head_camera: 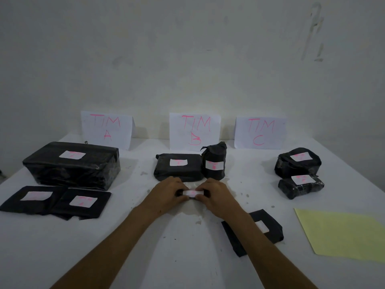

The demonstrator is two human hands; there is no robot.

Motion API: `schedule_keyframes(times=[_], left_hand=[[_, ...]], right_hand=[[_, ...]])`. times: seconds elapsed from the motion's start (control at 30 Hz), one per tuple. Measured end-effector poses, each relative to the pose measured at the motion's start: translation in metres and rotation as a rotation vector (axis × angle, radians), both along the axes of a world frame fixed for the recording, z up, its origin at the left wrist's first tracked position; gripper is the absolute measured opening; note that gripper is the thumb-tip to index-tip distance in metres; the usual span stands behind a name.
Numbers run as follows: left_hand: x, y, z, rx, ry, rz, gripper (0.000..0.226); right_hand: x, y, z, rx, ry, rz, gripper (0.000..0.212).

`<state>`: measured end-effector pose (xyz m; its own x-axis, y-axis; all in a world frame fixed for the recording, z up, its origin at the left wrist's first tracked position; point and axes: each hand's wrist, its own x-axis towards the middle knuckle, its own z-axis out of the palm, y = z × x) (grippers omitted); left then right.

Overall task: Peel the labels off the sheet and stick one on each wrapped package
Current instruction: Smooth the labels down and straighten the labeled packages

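Label (pixel 192 193), white with pink marks: on a small black package (pixel 206 192) at table centre, mostly hidden by your hands. Left hand (pixel 166 192) and right hand (pixel 216 193): fingers curled, gripping its ends. Yellow sheet (pixel 343 234): 4 o'clock. Labelled packages (pixel 70 163): 10 o'clock.

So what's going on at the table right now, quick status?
Left hand and right hand both pinching a small package, pressing its label down. Seven other packages show labels. Yellow sheet lies at right. Nothing in the way.
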<state>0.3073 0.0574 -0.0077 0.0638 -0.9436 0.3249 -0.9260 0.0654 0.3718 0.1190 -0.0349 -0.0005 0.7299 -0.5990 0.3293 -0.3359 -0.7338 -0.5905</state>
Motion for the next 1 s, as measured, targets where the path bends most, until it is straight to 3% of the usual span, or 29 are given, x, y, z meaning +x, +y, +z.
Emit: schedule_keyframes(times=[0.03,0.1,0.2,0.33,0.47,0.63,0.87,1.0], left_hand=[[-0.002,-0.002,0.001,0.005,-0.082,-0.001,0.044],[-0.008,-0.005,0.001,0.003,-0.145,-0.034,0.052],[-0.014,-0.003,-0.006,0.043,0.019,-0.048,0.049],[-0.010,-0.003,-0.008,0.021,0.039,-0.076,0.081],[-0.004,-0.006,-0.005,-0.062,-0.155,-0.046,0.044],[0.000,-0.008,-0.016,-0.238,-0.356,0.093,0.013],[-0.007,-0.002,-0.028,-0.312,-0.350,0.203,0.045],[-0.022,0.002,-0.024,-0.368,-0.303,0.240,0.047]], right_hand=[[0.002,0.001,-0.002,-0.003,0.000,-0.002,0.056],[0.004,0.000,-0.007,-0.022,0.025,-0.020,0.046],[0.005,-0.001,-0.013,-0.031,0.059,-0.042,0.030],[0.003,-0.001,-0.012,0.004,0.071,-0.085,0.035],[-0.001,-0.004,-0.010,0.061,0.065,-0.078,0.044],[0.015,0.000,-0.014,0.101,-0.054,-0.097,0.030],[0.023,-0.002,-0.019,0.238,-0.138,-0.210,0.044],[0.004,-0.010,0.005,0.235,-0.131,-0.199,0.037]])
